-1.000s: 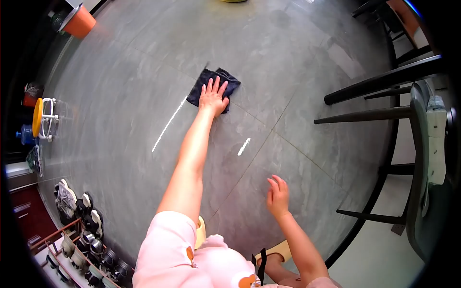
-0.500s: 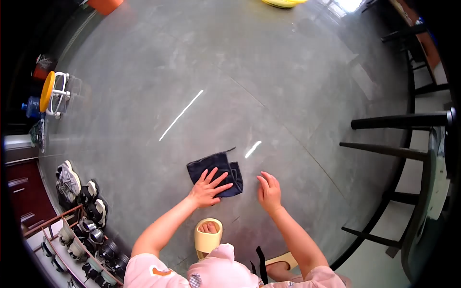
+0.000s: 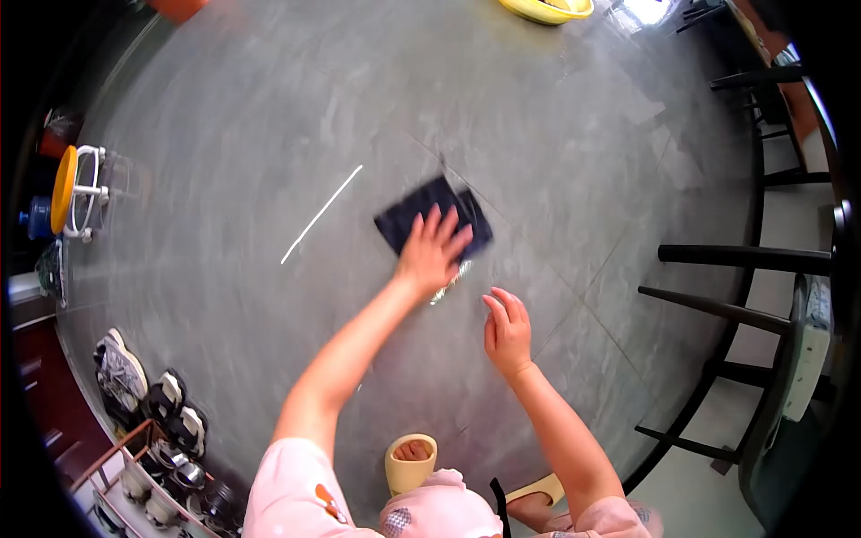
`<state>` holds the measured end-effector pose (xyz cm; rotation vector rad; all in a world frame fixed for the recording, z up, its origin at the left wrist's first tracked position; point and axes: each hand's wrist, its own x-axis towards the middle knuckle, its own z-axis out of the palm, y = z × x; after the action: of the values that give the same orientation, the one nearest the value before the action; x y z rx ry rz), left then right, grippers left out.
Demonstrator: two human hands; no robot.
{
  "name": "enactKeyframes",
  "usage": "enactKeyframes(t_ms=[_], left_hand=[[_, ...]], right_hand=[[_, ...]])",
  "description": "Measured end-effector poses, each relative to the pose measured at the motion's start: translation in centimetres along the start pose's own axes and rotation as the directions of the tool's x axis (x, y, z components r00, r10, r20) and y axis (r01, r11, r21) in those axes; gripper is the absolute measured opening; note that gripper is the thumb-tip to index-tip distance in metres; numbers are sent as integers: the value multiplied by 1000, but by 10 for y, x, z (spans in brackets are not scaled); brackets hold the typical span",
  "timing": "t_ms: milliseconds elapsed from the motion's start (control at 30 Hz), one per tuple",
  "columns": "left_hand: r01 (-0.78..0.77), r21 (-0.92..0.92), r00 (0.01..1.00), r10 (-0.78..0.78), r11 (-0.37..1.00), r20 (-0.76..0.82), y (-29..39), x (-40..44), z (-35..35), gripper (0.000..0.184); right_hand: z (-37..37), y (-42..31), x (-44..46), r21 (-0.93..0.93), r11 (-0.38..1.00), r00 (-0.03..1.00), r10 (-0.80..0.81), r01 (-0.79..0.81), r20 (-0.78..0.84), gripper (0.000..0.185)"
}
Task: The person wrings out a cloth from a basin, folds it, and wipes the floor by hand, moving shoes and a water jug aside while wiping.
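A dark navy folded cloth (image 3: 401, 218) lies on the grey floor (image 3: 269, 332), with one thin corner trailing away from me. My left hand (image 3: 430, 255) rests flat on top of it, fingers spread and pressing it down. The hand covers the cloth's near middle part. To the right, my right hand (image 3: 508, 334) hovers over the floor with loosely bent fingers and holds nothing. A bright streak of reflected light shows just below the cloth, and a longer one lies to its left.
Several shoes (image 3: 121, 369) and a shoe rack (image 3: 112, 462) stand at lower left. A yellow-topped stool (image 3: 65, 190) is at the left edge. A yellow basin (image 3: 552, 11) sits at the far top. Dark chair legs (image 3: 744, 257) reach in from the right. My yellow slippers (image 3: 408, 471) are below.
My left hand has slid the cloth forward and slightly right across the floor, turning it a little. My right hand has moved slightly forward, still holding nothing.
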<state>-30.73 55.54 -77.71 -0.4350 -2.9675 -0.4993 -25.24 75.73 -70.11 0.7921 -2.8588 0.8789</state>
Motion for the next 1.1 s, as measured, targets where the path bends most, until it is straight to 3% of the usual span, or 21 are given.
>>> enactKeyframes(t_ms=[67, 100, 133, 167, 200, 233, 300, 367, 467, 500, 567, 633, 700, 767, 867, 933, 1033, 1100], left_hand=[[-150, -227, 985, 166, 962, 49, 18, -45, -8, 75], [-183, -351, 977, 209, 918, 36, 23, -60, -15, 67], [-236, -440, 971, 225, 867, -78, 31, -73, -20, 56], [-222, -616, 971, 230, 756, -66, 33, -84, -27, 42], [-263, -622, 965, 207, 738, -163, 35, -99, -30, 28], [-187, -587, 981, 118, 788, -154, 37, -111, -45, 22], [-47, -579, 979, -77, 814, -188, 33, -132, -53, 22], [61, -533, 958, -200, 844, -207, 32, -137, -71, 23], [92, -563, 957, -229, 821, -178, 33, -121, -71, 24], [67, -560, 962, -203, 826, -184, 33, -108, -71, 24], [29, -549, 966, -164, 836, -198, 32, -82, -73, 24], [-24, -534, 986, -69, 845, -153, 27, -58, -74, 25], [-80, -499, 992, 22, 863, -121, 25, -39, -76, 26], [-113, -444, 993, 89, 889, -75, 25, -28, -79, 25], [-116, -396, 993, 107, 911, -46, 18, -16, -79, 30], [-22, -352, 1000, 16, 936, -21, 13, -12, -78, 30], [162, -309, 982, -184, 937, -43, 18, -9, -88, 28], [287, -303, 934, -336, 909, -123, 28, -5, -104, 24]], right_hand=[[2, -11, 17, 39, 999, 999, -31, 31, 15, 34], [9, -14, 19, 89, 996, 996, -37, 30, 81, 35], [20, -17, 14, 81, 997, 991, -29, 18, 131, 38], [32, -22, 10, 69, 998, 984, -27, 14, 179, 41], [39, -27, 6, 97, 994, 959, 15, -44, 284, 50], [46, -32, 3, 1, 1000, 945, 20, -22, 325, 53], [55, -50, 17, -232, 972, 958, 85, -20, 274, 55], [69, -53, 36, -256, 966, 941, 100, -15, 322, 57], [79, -41, 40, -269, 951, 922, -41, 154, 384, 62], [72, -32, 40, -217, 943, 885, -135, 253, 446, 59], [63, -2, 33, 33, 859, 714, -445, 511, 541, 50], [50, 28, 53, 275, 675, 358, -640, 684, 680, 36], [48, 55, 95, 363, 559, 253, -742, 746, 621, 37], [35, 79, 156, 235, 547, 348, -751, 803, 562, 46], [17, 122, 254, -55, 636, 518, -571, 770, 637, 52], [27, 150, 304, -184, 706, 640, -459, 684, 617, 53], [52, 144, 351, -277, 830, 836, -345, 484, 426, 52], [69, 133, 348, -350, 832, 874, -287, 431, 392, 55]])
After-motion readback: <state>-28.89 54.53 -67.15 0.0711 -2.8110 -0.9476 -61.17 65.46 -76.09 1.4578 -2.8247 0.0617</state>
